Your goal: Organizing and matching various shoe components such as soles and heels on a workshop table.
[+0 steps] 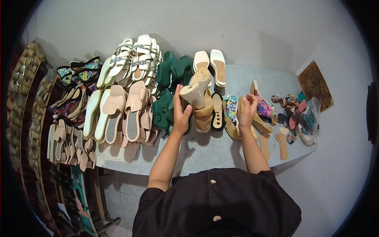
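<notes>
Grey table (pixel 256 77): carries the footwear. Landmark on it: the cream-and-tan heeled shoe (pixel 193 97), in a cluster around the middle, its chunky pale heel just beside the left hand.

Wooden wedge stack (pixel 24 94): far left of the landmark, off the table. White strappy sandals (pixel 143 52): piled left of the landmark and toward the wall. Pale pink slides (pixel 115 98): left of the landmark, in rows. Green shoes (pixel 165 72): between slides and landmark. Brown board (pixel 316 85): far right of the landmark, by the wall. Clear plastic bag (pixel 313 120): right of the landmark, near the table's end.

Left hand (pixel 182 118): at the landmark's left side; fingers straight, thumb apart, not closed around it. Contact cannot be told. Right hand (pixel 247 112): right of the landmark, fingers bent, beside a tan wedge (pixel 240 107); whether they grip it, cannot tell.

Floral wedge shoe (pixel 263 106): right of the landmark, past the right hand. Black insole (pixel 217 112): immediately right of the landmark, with a line of holes. Tan insole (pixel 282 146): right of the landmark, toward the near edge.
</notes>
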`<state>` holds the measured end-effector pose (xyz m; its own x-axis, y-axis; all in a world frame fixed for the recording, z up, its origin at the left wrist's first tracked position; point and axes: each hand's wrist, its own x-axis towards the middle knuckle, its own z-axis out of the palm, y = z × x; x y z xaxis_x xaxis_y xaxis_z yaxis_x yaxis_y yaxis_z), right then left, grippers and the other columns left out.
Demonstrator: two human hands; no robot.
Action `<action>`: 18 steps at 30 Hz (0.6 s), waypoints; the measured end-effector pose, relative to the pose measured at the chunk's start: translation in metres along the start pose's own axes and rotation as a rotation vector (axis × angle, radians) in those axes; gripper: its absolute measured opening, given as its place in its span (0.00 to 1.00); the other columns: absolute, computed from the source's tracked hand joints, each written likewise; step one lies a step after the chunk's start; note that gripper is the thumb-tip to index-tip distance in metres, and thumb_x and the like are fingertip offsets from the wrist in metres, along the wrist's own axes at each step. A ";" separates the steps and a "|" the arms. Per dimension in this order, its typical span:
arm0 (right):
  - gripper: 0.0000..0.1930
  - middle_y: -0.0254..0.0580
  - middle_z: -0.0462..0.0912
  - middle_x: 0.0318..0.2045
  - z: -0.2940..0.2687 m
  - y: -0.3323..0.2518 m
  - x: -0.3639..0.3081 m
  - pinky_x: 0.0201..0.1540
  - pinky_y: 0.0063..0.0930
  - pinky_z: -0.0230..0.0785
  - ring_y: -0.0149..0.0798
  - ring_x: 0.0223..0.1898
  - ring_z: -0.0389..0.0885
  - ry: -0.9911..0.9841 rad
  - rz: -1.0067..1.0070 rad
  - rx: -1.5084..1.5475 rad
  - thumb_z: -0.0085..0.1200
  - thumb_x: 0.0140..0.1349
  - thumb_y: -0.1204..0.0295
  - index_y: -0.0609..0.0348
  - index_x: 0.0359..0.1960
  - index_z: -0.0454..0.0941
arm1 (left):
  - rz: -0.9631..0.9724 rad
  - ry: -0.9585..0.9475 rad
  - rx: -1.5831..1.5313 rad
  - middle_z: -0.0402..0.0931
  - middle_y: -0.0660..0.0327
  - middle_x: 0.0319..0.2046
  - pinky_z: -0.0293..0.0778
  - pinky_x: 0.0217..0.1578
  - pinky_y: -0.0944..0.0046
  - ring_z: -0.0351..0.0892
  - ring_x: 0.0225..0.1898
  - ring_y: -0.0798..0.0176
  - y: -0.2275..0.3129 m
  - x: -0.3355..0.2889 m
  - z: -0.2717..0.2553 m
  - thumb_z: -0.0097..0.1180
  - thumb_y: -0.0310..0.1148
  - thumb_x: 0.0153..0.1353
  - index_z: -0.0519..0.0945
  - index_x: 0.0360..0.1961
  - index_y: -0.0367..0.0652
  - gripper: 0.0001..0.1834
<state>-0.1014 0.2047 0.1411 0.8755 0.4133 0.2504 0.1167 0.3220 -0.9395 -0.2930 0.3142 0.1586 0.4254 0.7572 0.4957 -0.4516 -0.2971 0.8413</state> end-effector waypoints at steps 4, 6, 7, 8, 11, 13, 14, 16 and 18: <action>0.15 0.40 0.67 0.40 -0.026 0.007 0.009 0.52 0.28 0.56 0.34 0.45 0.64 0.039 0.019 -0.050 0.52 0.57 0.69 0.62 0.43 0.67 | -0.052 0.055 0.079 0.52 0.53 0.62 0.52 0.61 0.59 0.55 0.62 0.57 -0.007 0.003 0.003 0.57 0.40 0.57 0.47 0.66 0.40 0.42; 0.16 0.39 0.68 0.39 -0.024 0.004 0.005 0.51 0.28 0.58 0.33 0.43 0.65 -0.049 0.013 -0.154 0.54 0.56 0.69 0.62 0.43 0.67 | -0.016 0.048 0.213 0.56 0.55 0.59 0.58 0.58 0.60 0.59 0.60 0.59 -0.009 0.006 0.004 0.60 0.33 0.54 0.54 0.61 0.40 0.37; 0.16 0.39 0.68 0.39 -0.017 -0.001 0.000 0.51 0.28 0.58 0.33 0.43 0.65 -0.043 0.009 -0.150 0.54 0.56 0.69 0.62 0.43 0.67 | 0.003 0.040 0.275 0.58 0.56 0.57 0.62 0.56 0.61 0.60 0.59 0.59 -0.010 0.009 0.006 0.61 0.29 0.52 0.57 0.59 0.41 0.35; 0.17 0.39 0.69 0.40 -0.009 -0.005 -0.005 0.52 0.28 0.58 0.34 0.45 0.65 -0.156 0.014 -0.174 0.55 0.55 0.68 0.62 0.44 0.67 | 0.024 0.032 0.338 0.59 0.57 0.55 0.65 0.55 0.61 0.62 0.58 0.60 -0.009 0.013 0.009 0.63 0.26 0.50 0.61 0.57 0.41 0.33; 0.22 0.43 0.71 0.46 0.012 -0.021 -0.023 0.59 0.36 0.52 0.39 0.51 0.67 -0.441 -0.184 -0.266 0.57 0.54 0.66 0.59 0.49 0.68 | 0.074 0.051 0.498 0.59 0.58 0.55 0.67 0.54 0.60 0.62 0.57 0.60 0.007 0.010 0.018 0.63 0.25 0.49 0.63 0.56 0.41 0.32; 0.23 0.42 0.71 0.49 0.021 -0.028 -0.032 0.61 0.43 0.48 0.41 0.53 0.68 -0.585 -0.274 -0.446 0.58 0.53 0.64 0.57 0.50 0.68 | 0.080 0.060 0.497 0.59 0.53 0.56 0.70 0.52 0.57 0.63 0.57 0.56 0.008 0.010 0.012 0.65 0.29 0.48 0.64 0.55 0.42 0.33; 0.24 0.42 0.71 0.51 0.022 -0.029 -0.035 0.62 0.50 0.44 0.43 0.55 0.68 -0.728 -0.360 -0.634 0.59 0.53 0.63 0.55 0.50 0.69 | 0.037 0.052 0.449 0.59 0.53 0.56 0.70 0.51 0.57 0.63 0.57 0.56 0.010 0.009 0.009 0.65 0.30 0.48 0.64 0.55 0.42 0.33; 0.22 0.42 0.72 0.52 0.020 -0.021 -0.037 0.62 0.55 0.42 0.44 0.55 0.69 -0.794 -0.350 -0.611 0.59 0.52 0.62 0.54 0.49 0.71 | 0.001 0.038 0.405 0.58 0.55 0.57 0.70 0.50 0.57 0.63 0.57 0.56 0.011 0.007 0.005 0.64 0.30 0.49 0.64 0.55 0.42 0.32; 0.19 0.42 0.75 0.50 0.016 -0.012 -0.041 0.62 0.58 0.40 0.45 0.54 0.70 -0.804 -0.340 -0.555 0.59 0.52 0.62 0.54 0.44 0.75 | 0.003 0.046 0.392 0.58 0.55 0.57 0.70 0.50 0.57 0.63 0.57 0.56 0.011 0.005 0.004 0.64 0.30 0.49 0.64 0.55 0.42 0.32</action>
<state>-0.1457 0.1976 0.1458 0.2077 0.8865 0.4135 0.6776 0.1745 -0.7144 -0.2924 0.3120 0.1710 0.3847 0.7789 0.4952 -0.1151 -0.4918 0.8631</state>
